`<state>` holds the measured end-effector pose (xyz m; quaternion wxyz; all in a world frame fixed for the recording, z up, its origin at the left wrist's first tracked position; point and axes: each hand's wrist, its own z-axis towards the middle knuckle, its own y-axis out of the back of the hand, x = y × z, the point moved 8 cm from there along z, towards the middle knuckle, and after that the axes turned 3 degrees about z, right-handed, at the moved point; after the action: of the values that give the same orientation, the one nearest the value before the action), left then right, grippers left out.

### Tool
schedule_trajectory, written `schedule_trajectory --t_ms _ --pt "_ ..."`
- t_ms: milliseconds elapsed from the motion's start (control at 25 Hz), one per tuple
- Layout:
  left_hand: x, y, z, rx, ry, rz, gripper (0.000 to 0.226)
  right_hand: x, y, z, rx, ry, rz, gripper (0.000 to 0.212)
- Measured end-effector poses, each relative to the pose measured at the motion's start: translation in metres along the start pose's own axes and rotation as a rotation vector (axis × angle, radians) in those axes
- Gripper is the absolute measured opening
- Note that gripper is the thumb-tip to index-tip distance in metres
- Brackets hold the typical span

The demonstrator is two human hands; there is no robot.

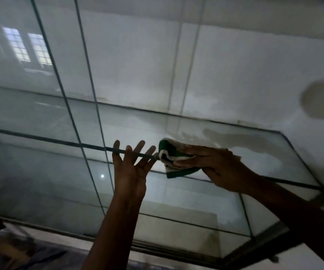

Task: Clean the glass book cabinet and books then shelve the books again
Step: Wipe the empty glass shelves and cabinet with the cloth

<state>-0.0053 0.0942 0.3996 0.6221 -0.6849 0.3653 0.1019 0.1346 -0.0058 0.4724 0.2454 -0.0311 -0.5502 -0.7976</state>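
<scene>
I had my right hand (211,166) pinching the cloth (171,158) over the glass shelf edge (59,141), which ran roughly 9 to 3 o'clock. My left hand (130,168), fingers spread, rested on that edge at the cloth's 9 o'clock, just beside it.

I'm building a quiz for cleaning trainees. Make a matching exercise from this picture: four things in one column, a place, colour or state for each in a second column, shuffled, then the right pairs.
Column one:
1. left hand
2. right hand
3. cloth
4. window reflection

Column two:
A. green and white
B. upper left of the view
C. fingers straight and spread, touching the shelf edge
D. grips the cloth

Pairs: 1-C; 2-D; 3-A; 4-B
</scene>
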Motion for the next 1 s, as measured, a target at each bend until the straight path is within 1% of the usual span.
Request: schedule_trajectory --t_ms 80,120,160,200,240,280,320,360,400,440,480,520,560,680,720,800,920,1000 --pt "0.019 -0.002 -0.011 0.028 0.056 0.050 0.043 -0.006 0.022 -0.019 -0.025 -0.111 0.081 0.056" --pt "0.035 -0.005 -0.020 0.049 0.116 0.075 0.042 -0.012 0.038 -0.027 -0.060 -0.203 0.129 0.060" --pt "0.055 -0.012 -0.029 0.087 0.192 0.085 0.040 -0.019 0.059 -0.038 -0.117 -0.302 0.126 0.061" --pt "0.073 -0.023 -0.037 0.134 0.258 0.084 0.038 -0.029 0.083 -0.050 -0.211 -0.413 0.073 0.059" --pt "0.087 -0.035 -0.043 0.171 0.299 0.075 0.038 -0.039 0.109 -0.064 -0.323 -0.520 -0.044 0.055" --pt "0.096 -0.045 -0.046 0.189 0.310 0.058 0.039 -0.051 0.132 -0.078 -0.424 -0.622 -0.196 0.050" --pt "0.100 -0.053 -0.047 0.190 0.300 0.039 0.039 -0.065 0.148 -0.093 -0.470 -0.743 -0.346 0.045" --pt "0.101 -0.058 -0.046 0.185 0.283 0.024 0.039 -0.085 0.152 -0.105 -0.430 -0.885 -0.469 0.043" --pt "0.101 -0.060 -0.046 0.187 0.268 0.016 0.038 -0.105 0.147 -0.113 -0.339 -1.002 -0.550 0.045" --pt "0.101 -0.060 -0.046 0.186 0.253 0.017 0.038 -0.122 0.132 -0.117 -0.247 -1.058 -0.590 0.048" --pt "0.100 -0.059 -0.046 0.178 0.242 0.023 0.038 -0.133 0.115 -0.118 -0.189 -1.053 -0.606 0.053" --pt "0.101 -0.058 -0.046 0.173 0.234 0.028 0.038 -0.143 0.104 -0.120 -0.172 -1.030 -0.612 0.056" --pt "0.100 -0.058 -0.045 0.176 0.221 0.030 0.038 -0.149 0.098 -0.118 -0.179 -1.022 -0.594 0.058" --pt "0.101 -0.059 -0.043 0.190 0.195 0.044 0.039 -0.165 0.100 -0.111 -0.216 -1.113 -0.427 0.052" --pt "0.101 -0.059 -0.044 0.196 0.192 0.043 0.038 -0.165 0.100 -0.104 -0.239 -1.100 -0.383 0.050" --pt "0.101 -0.059 -0.044 0.196 0.193 0.043 0.038 -0.154 0.094 -0.085 -0.277 -1.015 -0.340 0.048" --pt "0.102 -0.058 -0.043 0.205 0.190 0.058 0.037 -0.118 0.063 -0.039 -0.177 -0.842 -0.250 0.045" --pt "0.101 -0.059 -0.044 0.218 0.199 0.078 0.036 -0.088 0.040 -0.005 -0.112 -0.687 -0.206 0.044"
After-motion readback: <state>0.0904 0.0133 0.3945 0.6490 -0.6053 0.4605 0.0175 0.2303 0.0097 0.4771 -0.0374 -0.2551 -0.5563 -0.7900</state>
